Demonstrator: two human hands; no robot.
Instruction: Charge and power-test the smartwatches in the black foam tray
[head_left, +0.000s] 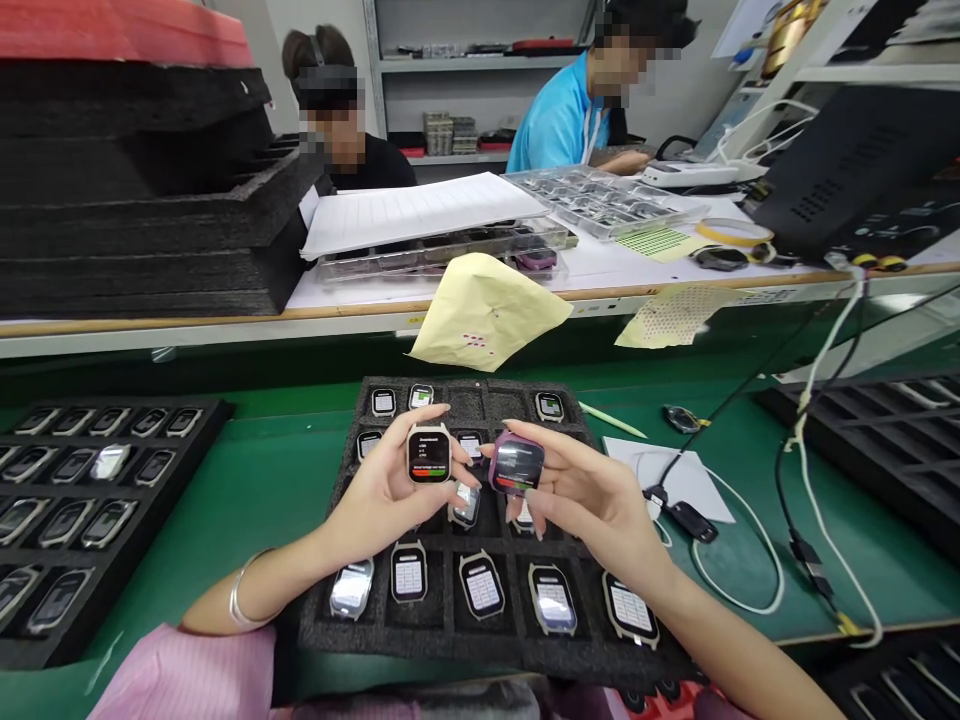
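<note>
My left hand (pixel 390 485) grips a light-cased smartwatch (pixel 429 455) without a strap; its lit screen carries white text above a red and green bar. Between the fingers of my right hand (pixel 589 490) is a purple smartwatch (pixel 517 463), also lit, with glare across its face. Both are held side by side over a black foam tray (pixel 480 400). In the tray's pockets lie several more watch bodies, among them a lit watch (pixel 482 585) in the front row. My hands and the raised watches hide part of the middle rows.
Foam trays of watches flank me, a left tray (pixel 71 520) and a right tray (pixel 847 430). Cables (pixel 780 590) and white paper (pixel 675 470) lie at right. Behind rise a shelf edge (pixel 360 335), stacked black foam (pixel 150 220) and yellow sheets (pixel 487 310). Two people sit beyond.
</note>
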